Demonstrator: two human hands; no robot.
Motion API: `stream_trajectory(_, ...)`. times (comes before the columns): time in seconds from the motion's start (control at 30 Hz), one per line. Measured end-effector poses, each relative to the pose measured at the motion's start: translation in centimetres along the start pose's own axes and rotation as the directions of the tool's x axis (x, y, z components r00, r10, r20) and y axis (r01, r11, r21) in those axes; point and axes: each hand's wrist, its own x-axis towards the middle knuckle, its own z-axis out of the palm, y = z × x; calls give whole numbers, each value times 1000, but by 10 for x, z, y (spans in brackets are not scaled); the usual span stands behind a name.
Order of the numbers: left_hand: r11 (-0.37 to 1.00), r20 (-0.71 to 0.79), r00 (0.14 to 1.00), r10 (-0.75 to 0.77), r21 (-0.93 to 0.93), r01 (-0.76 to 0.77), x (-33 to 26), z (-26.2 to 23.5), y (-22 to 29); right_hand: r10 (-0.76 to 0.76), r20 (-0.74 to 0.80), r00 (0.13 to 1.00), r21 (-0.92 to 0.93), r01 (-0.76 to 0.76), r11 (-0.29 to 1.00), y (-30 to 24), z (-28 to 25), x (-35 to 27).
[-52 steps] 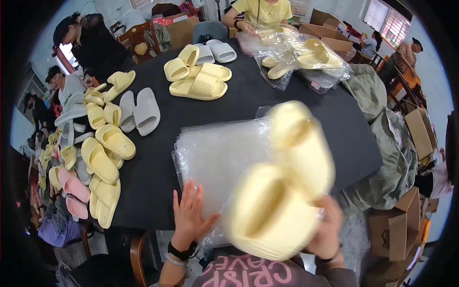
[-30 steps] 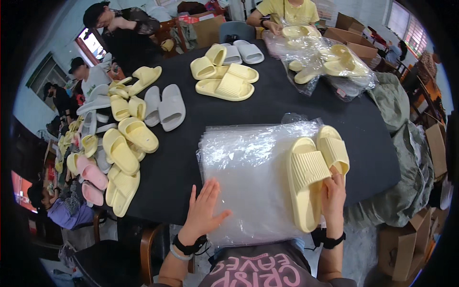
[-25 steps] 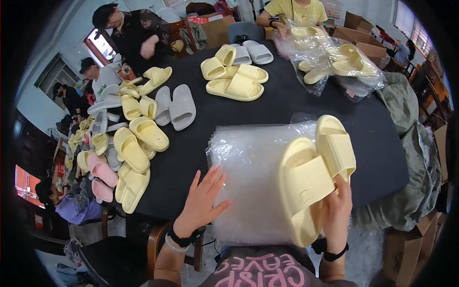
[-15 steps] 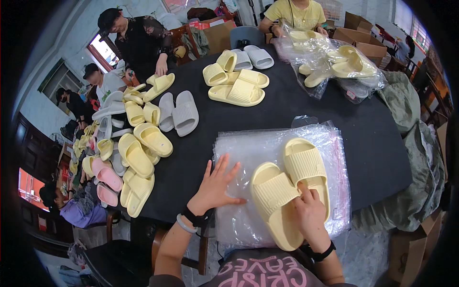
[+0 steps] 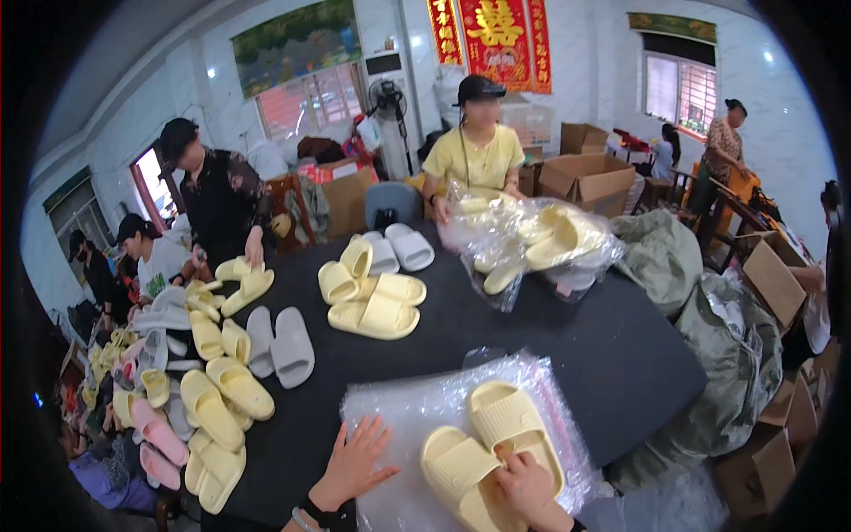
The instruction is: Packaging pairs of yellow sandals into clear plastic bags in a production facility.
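Observation:
A pair of pale yellow slide slippers (image 5: 507, 415) with ribbed straps lies over a stack of clear plastic bags (image 5: 403, 403) at the table's near edge. My right hand (image 5: 529, 489) grips the pair where the two slippers meet, its fingers curled at their inner edges. Beside them, my left hand (image 5: 353, 463) rests on the bags with its fingers spread and nothing in it. The heel end of the nearer slipper runs down to the picture's lower edge.
The black table (image 5: 620, 355) holds a heap of yellow slippers (image 5: 213, 408), pink slippers (image 5: 160, 432), a grey pair (image 5: 292, 350) and more yellow slippers (image 5: 377, 310). Bagged slippers (image 5: 554, 239) lie near a co-worker in yellow (image 5: 474, 155). Another co-worker (image 5: 217, 191) touches slippers at left. Green sacks (image 5: 709, 355) stand right.
The view has tilted up, so the table sits lower and more of the room shows. My right hand still grips the yellow slippers; my left still lies on the bags.

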Motion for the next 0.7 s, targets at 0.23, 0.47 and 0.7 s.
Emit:
stream_trajectory(0.23, 991, 65, 991, -117, -64, 121, 17, 26, -19, 41, -57, 998, 62, -37, 997, -5, 6, -1)
stream_trajectory(0.47, 983, 88, 988, -131, -117, 140, 17, 34, -21, 30, -45, 999, 85, -26, 996, 1, 12, 1)
stream_trajectory(0.7, 983, 77, 988, -132, -117, 140, 16, 41, -24, 63, -38, 997, 135, -58, 989, 0, 15, 2)
